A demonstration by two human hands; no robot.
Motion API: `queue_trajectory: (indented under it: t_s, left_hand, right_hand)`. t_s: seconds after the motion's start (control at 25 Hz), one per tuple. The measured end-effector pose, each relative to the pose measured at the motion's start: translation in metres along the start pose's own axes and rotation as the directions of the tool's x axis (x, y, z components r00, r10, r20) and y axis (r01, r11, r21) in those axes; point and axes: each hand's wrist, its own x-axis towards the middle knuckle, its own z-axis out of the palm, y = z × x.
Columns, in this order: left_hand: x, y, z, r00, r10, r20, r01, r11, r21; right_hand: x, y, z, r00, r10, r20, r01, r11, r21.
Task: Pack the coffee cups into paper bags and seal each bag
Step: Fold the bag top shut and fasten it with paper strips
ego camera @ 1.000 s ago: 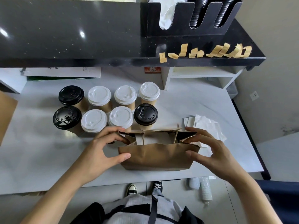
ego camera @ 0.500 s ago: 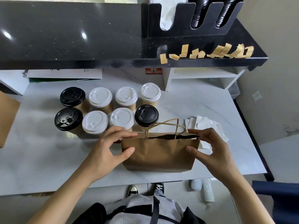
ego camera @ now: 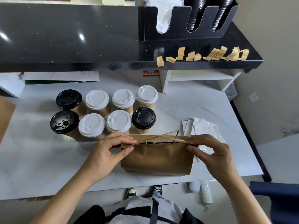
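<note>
A brown paper bag with twine handles stands near the front edge of the white counter, its mouth pressed almost closed. My left hand pinches the bag's top left corner between thumb and fingers. My right hand pinches the top right corner the same way. Behind the bag stand several lidded coffee cups in two rows, some with white lids and some with black, the nearest black-lidded cup just behind the bag. What the bag holds is hidden.
Brown tape strips hang along the edge of the black shelf above. A black lid holder stands on that shelf. White napkins lie right of the bag. Another brown bag shows at the left edge.
The bag's mouth was spread open a second ago; my hands have pushed its sides in and pinched the top edges together, and the handles have risen above the rim.
</note>
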Motion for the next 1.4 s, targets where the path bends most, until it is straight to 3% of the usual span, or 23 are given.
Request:
queue_trajectory:
  t_s: [0.12, 0.28, 0.4, 0.6, 0.84, 0.96, 1.16, 1.28, 1.4]
  left_hand:
    - [0.000, 0.004, -0.001, 1.000, -0.018, 0.021, 0.017, 0.998, 0.062]
    - [0.003, 0.014, 0.005, 0.999, -0.017, 0.040, 0.004, 0.951, 0.308]
    - [0.007, 0.018, 0.011, 0.999, 0.039, -0.002, -0.037, 0.957, 0.289]
    - [0.006, 0.022, 0.013, 0.999, 0.042, 0.003, -0.041, 0.962, 0.271]
    - [0.028, 0.051, 0.016, 0.975, 0.126, 0.181, -0.203, 0.839, 0.505]
    - [0.042, 0.067, 0.027, 0.970, 0.109, 0.216, -0.200, 0.864, 0.463]
    - [0.041, 0.073, 0.039, 0.987, 0.074, 0.142, -0.120, 0.930, 0.347]
    - [0.040, 0.073, 0.036, 0.991, 0.015, 0.131, -0.059, 0.939, 0.340]
    - [0.039, 0.081, 0.042, 0.990, 0.045, 0.137, -0.095, 0.916, 0.390]
  right_hand:
    - [0.002, 0.001, -0.001, 1.000, 0.010, -0.009, -0.010, 1.000, 0.005]
    - [0.005, -0.001, -0.003, 0.999, 0.000, 0.035, 0.000, 1.000, -0.021]
    - [0.009, -0.005, -0.010, 0.993, -0.013, 0.116, 0.026, 0.994, -0.110]
    - [0.024, -0.020, 0.004, 0.957, -0.152, 0.245, 0.206, 0.956, -0.210]
    - [0.028, -0.011, 0.014, 0.963, -0.185, 0.198, 0.224, 0.954, -0.198]
    - [0.028, -0.013, 0.015, 0.963, -0.192, 0.190, 0.226, 0.958, -0.176]
    - [0.026, -0.016, 0.008, 0.955, -0.141, 0.261, 0.187, 0.969, -0.160]
    - [0.026, -0.010, -0.011, 0.959, -0.096, 0.267, 0.132, 0.984, -0.120]
    - [0.027, -0.009, -0.016, 0.964, -0.119, 0.236, 0.130, 0.991, -0.030]
